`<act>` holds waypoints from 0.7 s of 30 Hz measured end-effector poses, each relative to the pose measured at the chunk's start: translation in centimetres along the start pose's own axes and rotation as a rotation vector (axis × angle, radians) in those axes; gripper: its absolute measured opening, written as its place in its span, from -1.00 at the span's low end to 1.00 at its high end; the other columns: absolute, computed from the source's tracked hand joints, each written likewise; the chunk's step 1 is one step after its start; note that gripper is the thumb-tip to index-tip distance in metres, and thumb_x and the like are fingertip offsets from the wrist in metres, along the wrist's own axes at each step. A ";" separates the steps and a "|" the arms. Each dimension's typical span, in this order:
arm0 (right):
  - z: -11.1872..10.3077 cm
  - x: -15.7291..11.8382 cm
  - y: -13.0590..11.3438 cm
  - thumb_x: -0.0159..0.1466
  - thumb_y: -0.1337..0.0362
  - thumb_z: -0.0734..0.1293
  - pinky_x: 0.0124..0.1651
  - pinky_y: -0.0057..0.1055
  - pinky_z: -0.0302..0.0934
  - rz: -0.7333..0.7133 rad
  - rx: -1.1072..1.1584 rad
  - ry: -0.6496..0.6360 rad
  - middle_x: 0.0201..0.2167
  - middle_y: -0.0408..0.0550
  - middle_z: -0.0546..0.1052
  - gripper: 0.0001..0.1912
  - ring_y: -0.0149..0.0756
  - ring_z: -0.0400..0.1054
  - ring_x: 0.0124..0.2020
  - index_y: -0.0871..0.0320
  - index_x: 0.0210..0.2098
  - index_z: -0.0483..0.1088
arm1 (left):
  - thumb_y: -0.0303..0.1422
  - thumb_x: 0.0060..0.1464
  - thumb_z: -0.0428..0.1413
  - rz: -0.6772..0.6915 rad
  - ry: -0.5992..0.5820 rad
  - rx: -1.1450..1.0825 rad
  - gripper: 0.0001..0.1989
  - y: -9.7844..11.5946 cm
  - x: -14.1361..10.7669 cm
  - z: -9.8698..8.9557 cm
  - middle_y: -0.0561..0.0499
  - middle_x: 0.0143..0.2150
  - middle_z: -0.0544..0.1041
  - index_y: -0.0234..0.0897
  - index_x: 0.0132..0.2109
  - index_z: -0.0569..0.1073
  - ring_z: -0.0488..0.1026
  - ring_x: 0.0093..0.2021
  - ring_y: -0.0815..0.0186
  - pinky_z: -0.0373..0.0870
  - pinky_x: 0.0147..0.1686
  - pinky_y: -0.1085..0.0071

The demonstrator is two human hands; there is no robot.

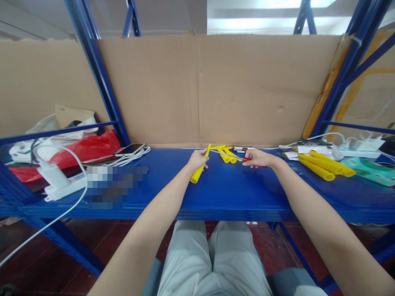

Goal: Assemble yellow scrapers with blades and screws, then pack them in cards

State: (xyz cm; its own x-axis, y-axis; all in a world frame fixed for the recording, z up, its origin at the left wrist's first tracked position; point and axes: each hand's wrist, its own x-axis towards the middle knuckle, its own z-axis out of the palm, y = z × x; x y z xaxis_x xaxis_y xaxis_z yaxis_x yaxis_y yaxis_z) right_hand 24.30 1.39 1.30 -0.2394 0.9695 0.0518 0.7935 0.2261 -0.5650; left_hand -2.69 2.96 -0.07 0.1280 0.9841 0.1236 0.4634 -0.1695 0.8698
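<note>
My left hand is closed around a yellow rolled tube, which leans with its wide open end toward me and its narrow end up. In my right hand are red-handled scissors, their long thin blades pointing left. The blade tips reach the upper part of the tube by my left fingers; whether they touch it I cannot tell. Just behind the blades, several smaller yellow tube pieces lie on the blue tabletop.
More yellow tubes lie at right beside a green packet and a white power strip. At left are a coiled white cable, a red bag and a white plug strip. Cardboard walls off the back.
</note>
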 end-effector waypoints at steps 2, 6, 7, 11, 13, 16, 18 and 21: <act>-0.1 -0.1 -0.1 0.00 -0.01 0.43 -0.62 -0.55 0.09 -0.014 0.006 -0.053 -0.66 -0.17 0.40 -0.59 -0.45 0.28 -0.64 0.15 -0.48 0.23 | -0.53 0.07 0.04 0.021 0.010 0.035 -0.35 -0.3 0.2 0.0 -0.09 -0.22 0.53 -0.24 0.30 0.12 0.43 -0.63 0.46 0.33 -0.66 0.57; -0.6 -0.6 -0.7 0.04 -0.13 0.34 -0.61 -0.54 0.12 -0.057 -0.002 -0.152 -0.60 -0.09 0.45 -0.54 -0.46 0.28 -0.61 0.18 -0.52 0.29 | -0.51 0.06 0.03 0.031 0.014 0.059 -0.34 -0.6 0.5 -0.1 -0.08 -0.26 0.55 -0.24 0.31 0.10 0.45 -0.61 0.42 0.36 -0.63 0.55; -0.7 -0.7 -0.8 0.04 -0.14 0.32 -0.62 -0.54 0.11 -0.070 -0.005 -0.154 -0.59 -0.10 0.44 -0.53 -0.46 0.28 -0.61 0.18 -0.52 0.29 | -0.51 0.06 0.04 0.030 0.013 0.058 -0.33 -0.6 0.5 -0.2 -0.07 -0.27 0.55 -0.25 0.32 0.09 0.46 -0.61 0.41 0.36 -0.63 0.55; -0.8 -0.9 -1.5 0.01 -0.10 0.36 -0.63 -0.55 0.05 -0.072 -0.003 -0.095 -0.61 -0.17 0.40 -0.56 -0.48 0.23 -0.63 0.17 -0.42 0.29 | -0.51 0.06 0.04 0.023 0.018 0.056 -0.34 -0.6 0.7 -0.3 -0.06 -0.31 0.55 -0.27 0.31 0.10 0.46 -0.61 0.41 0.35 -0.64 0.55; -0.6 -0.8 -1.7 -0.04 -0.04 0.42 -0.65 -0.55 0.01 -0.041 -0.004 -0.039 -0.63 -0.21 0.38 -0.55 -0.49 0.20 -0.65 0.15 -0.38 0.26 | -0.52 0.05 0.05 0.021 0.023 0.055 -0.33 -0.6 0.7 -0.3 -0.05 -0.31 0.55 -0.27 0.31 0.11 0.45 -0.62 0.42 0.35 -0.63 0.56; -0.3 -0.7 -1.6 -0.07 0.01 0.46 -0.67 -0.56 -0.01 -0.012 -0.005 0.039 -0.67 -0.24 0.35 -0.54 -0.49 0.19 -0.68 0.14 -0.40 0.20 | -0.52 0.03 0.06 0.025 0.030 0.046 -0.33 -0.6 0.8 -0.3 -0.05 -0.30 0.56 -0.28 0.30 0.13 0.46 -0.61 0.42 0.34 -0.62 0.56; -0.2 -0.5 -1.5 -0.07 0.02 0.46 -0.67 -0.56 0.02 -0.026 0.011 0.063 -0.66 -0.22 0.37 -0.54 -0.48 0.22 -0.67 0.14 -0.42 0.19 | -0.52 0.03 0.08 0.028 0.032 0.042 -0.34 -0.7 0.8 -0.3 -0.05 -0.31 0.56 -0.29 0.29 0.15 0.46 -0.60 0.41 0.34 -0.62 0.55; -0.4 -0.5 -1.3 -0.07 0.00 0.45 -0.62 -0.55 0.10 -0.063 0.030 0.051 -0.63 -0.16 0.41 -0.56 -0.44 0.29 -0.61 0.15 -0.46 0.22 | -0.52 0.02 0.10 0.031 0.043 0.041 -0.35 -0.6 0.7 -0.4 -0.04 -0.34 0.56 -0.30 0.28 0.18 0.46 -0.59 0.40 0.34 -0.60 0.55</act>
State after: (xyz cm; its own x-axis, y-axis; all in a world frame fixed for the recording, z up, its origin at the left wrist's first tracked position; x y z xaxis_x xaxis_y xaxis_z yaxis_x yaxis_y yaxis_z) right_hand 23.56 0.62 2.34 -0.2587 0.9573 0.1292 0.7602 0.2843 -0.5841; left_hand -3.25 3.74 -0.32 0.1053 0.9795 0.1718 0.4958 -0.2015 0.8447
